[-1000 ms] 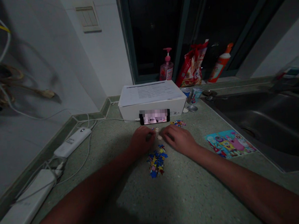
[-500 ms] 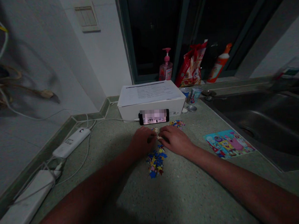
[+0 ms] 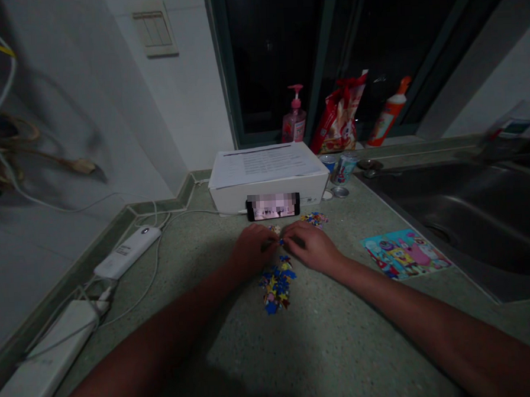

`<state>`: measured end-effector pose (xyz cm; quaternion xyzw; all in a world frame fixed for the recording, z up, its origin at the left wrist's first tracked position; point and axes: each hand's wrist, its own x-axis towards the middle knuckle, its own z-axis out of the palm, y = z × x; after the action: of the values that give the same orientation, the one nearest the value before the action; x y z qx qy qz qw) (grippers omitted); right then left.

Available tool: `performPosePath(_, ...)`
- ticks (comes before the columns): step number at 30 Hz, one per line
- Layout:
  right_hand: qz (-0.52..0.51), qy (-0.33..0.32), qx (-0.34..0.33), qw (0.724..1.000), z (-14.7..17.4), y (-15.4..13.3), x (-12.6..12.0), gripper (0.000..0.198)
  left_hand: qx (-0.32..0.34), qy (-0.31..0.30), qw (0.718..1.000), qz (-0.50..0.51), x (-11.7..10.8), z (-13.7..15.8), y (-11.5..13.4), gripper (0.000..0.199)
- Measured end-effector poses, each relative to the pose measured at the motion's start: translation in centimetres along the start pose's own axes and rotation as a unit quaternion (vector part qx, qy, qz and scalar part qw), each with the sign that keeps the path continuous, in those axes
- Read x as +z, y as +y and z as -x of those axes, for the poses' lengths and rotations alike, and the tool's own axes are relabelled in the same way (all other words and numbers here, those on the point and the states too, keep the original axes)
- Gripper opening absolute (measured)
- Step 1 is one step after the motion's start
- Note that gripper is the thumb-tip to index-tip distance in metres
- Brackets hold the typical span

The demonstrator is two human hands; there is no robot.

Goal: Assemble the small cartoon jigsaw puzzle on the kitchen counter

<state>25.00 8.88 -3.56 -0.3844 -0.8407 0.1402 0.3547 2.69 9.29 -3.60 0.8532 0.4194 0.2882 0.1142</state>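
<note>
My left hand [image 3: 253,249] and my right hand [image 3: 312,246] meet over the counter, fingertips pinched close together. Between them shows a small, mostly blue jigsaw puzzle piece [image 3: 281,242], gripped from both sides; its outline is largely hidden by the fingers. Just beyond the fingertips lie a few pale puzzle pieces [image 3: 274,229], partly covered. A loose pile of blue, yellow and red puzzle pieces [image 3: 276,287] spreads on the near side of my hands. Past my right hand sits another small multicoloured pile [image 3: 314,219].
A phone [image 3: 273,207] leans on a white box [image 3: 229,195]. Right of my forearm lies a cartoon picture sheet [image 3: 405,255] beside the sink [image 3: 470,211]. Cans [image 3: 346,169] stand behind. Power strips [image 3: 128,251] and cables run along the left wall.
My fingers have turned what they hold: a pale surface showed between them before, a blue one shows now. The right fingers have drawn closer together. The piles look unmoved.
</note>
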Motion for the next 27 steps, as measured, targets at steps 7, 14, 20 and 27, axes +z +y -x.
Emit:
performPosePath(7,-0.022,-0.012,-0.001,1.0,0.0,0.02,0.05,0.017,-0.003,0.01,1.0,0.027,-0.16,-0.11,0.03,0.009)
performPosePath(14,-0.031,-0.015,0.007,0.999,0.02,-0.21,0.0,0.004,0.019,0.011,0.999,0.036,-0.09,0.02,-0.19,0.008)
performPosePath(20,-0.055,-0.009,-0.015,0.998,0.09,-0.11,0.06,0.01,0.035,0.011,0.999,0.037,-0.13,0.12,0.06,0.008)
performPosePath(27,-0.05,-0.01,-0.003,0.999,0.04,-0.02,0.11,0.015,0.015,0.01,0.999,0.047,-0.32,0.08,0.11,0.007)
